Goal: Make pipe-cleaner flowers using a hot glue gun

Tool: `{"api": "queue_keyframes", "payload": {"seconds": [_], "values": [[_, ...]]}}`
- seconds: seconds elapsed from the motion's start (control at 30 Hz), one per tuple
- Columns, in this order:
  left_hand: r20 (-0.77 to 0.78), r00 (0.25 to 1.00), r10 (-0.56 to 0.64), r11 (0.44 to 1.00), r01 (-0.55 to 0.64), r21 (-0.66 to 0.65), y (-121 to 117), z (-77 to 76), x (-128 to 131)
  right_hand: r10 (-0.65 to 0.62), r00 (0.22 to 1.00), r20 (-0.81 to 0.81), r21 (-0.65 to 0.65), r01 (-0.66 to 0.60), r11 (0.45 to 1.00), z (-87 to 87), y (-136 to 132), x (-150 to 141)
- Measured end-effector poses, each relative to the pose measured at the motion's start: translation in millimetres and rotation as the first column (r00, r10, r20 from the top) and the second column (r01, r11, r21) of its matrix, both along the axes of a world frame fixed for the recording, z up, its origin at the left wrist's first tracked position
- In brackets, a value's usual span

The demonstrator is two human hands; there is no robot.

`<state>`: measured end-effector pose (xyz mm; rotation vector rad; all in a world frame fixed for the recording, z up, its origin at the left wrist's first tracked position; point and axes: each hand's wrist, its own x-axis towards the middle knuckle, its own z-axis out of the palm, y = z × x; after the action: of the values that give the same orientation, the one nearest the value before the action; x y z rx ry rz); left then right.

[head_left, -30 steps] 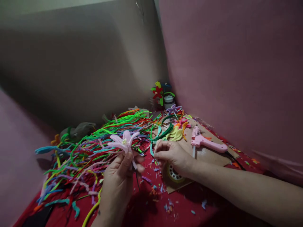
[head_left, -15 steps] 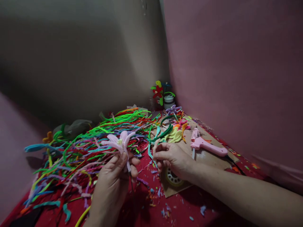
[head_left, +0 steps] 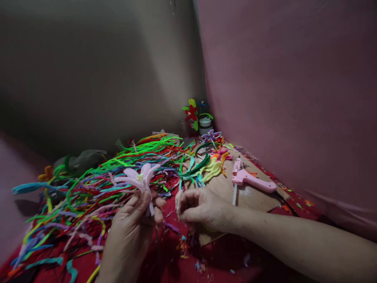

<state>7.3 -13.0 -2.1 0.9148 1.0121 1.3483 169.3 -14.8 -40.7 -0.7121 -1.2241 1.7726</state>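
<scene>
My left hand [head_left: 131, 222] is closed around the base of a pale pink pipe-cleaner flower [head_left: 141, 179], just under its petals. The flower has a yellowish centre, and a fuzzy pink end and a thin dark stem hang below. To the right, my right hand [head_left: 203, 210] pinches a short cream-pink strip of pipe cleaner [head_left: 178, 202], bent at the fingertips. A small gap separates the strip from the flower. Under the right hand lies a piece of cardboard [head_left: 253, 202], partly covered by hand and wrist.
Loose coloured pipe cleaners [head_left: 103, 184] are heaped on the red cloth [head_left: 165, 255]. A pink glue gun [head_left: 255, 181], yellow petals [head_left: 212, 169] and a purple flower [head_left: 211, 135] lie on the right. Behind them stand a lidded jar [head_left: 205, 125] and a red flower [head_left: 191, 113]. Two walls meet there.
My right hand has moved down and left with the cream-pink strip, which now hangs bent. It now covers the ring-shaped roll seen beneath it before. The view has shifted slightly.
</scene>
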Motion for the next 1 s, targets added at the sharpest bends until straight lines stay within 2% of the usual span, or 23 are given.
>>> {"api": "queue_keyframes", "payload": {"seconds": [0.3, 0.4, 0.5, 0.57, 0.63, 0.7, 0.77, 0.8, 0.83, 0.87, 0.9, 0.93, 0.97, 1.0], "values": [[-0.002, 1.000, 0.018, 0.998, -0.018, -0.066, -2, 3.2, 1, 0.072, 0.997, -0.028, 0.026, -0.071, 0.997, 4.3, -3, 0], [0.001, 1.000, 0.023, 0.997, -0.023, -0.072, -2, 5.2, 3, 0.006, 1.000, -0.024, 0.021, -0.005, 1.000, 4.4, 0, 1], [0.002, 1.000, 0.025, 0.998, -0.025, -0.054, -2, 5.7, 4, -0.136, 0.986, 0.092, -0.007, 0.137, 0.991, 0.5, 9, 3], [0.006, 1.000, 0.028, 0.999, -0.028, -0.027, -1, 5.3, 5, -0.252, 0.938, 0.237, 0.004, 0.259, 0.966, -4.3, 18, 4], [0.011, 1.000, 0.023, 0.999, -0.022, -0.023, -2, 4.7, 4, -0.331, 0.859, 0.390, 0.079, 0.327, 0.942, -7.7, 24, 6], [0.013, 1.000, 0.009, 0.999, -0.008, -0.032, -2, 4.4, 3, -0.360, 0.794, 0.489, 0.153, 0.328, 0.932, -5.8, 29, 11], [0.014, 1.000, 0.001, 1.000, 0.000, -0.025, -3, 4.4, 3, -0.397, 0.750, 0.529, 0.219, 0.331, 0.918, 3.7, 32, 21], [0.015, 1.000, -0.001, 1.000, 0.001, -0.012, -3, 4.5, 3, -0.452, 0.712, 0.537, 0.271, 0.362, 0.892, 10.7, 34, 28], [0.016, 1.000, -0.003, 1.000, 0.003, 0.003, -4, 4.6, 3, -0.544, 0.614, 0.571, 0.425, 0.346, 0.836, 18.5, 37, 37], [0.016, 1.000, -0.007, 1.000, 0.007, 0.017, -4, 4.7, 3, -0.648, 0.494, 0.579, 0.563, 0.332, 0.757, 26.2, 42, 46], [0.017, 1.000, -0.012, 1.000, 0.012, 0.026, -5, 4.9, 3, -0.707, 0.365, 0.606, 0.660, 0.266, 0.703, 33.0, 47, 56], [0.016, 1.000, -0.018, 0.999, 0.017, 0.030, -6, 5.2, 4, -0.711, 0.210, 0.671, 0.699, 0.138, 0.701, 38.3, 54, 65], [0.015, 1.000, -0.021, 0.999, 0.021, 0.030, -6, 5.6, 4, -0.678, 0.057, 0.733, 0.679, -0.002, 0.734, 41.8, 61, 73], [0.014, 1.000, -0.021, 0.999, 0.021, 0.028, -7, 6.1, 5, -0.634, 0.014, 0.774, 0.633, -0.060, 0.772, 43.3, 68, 79]]}}
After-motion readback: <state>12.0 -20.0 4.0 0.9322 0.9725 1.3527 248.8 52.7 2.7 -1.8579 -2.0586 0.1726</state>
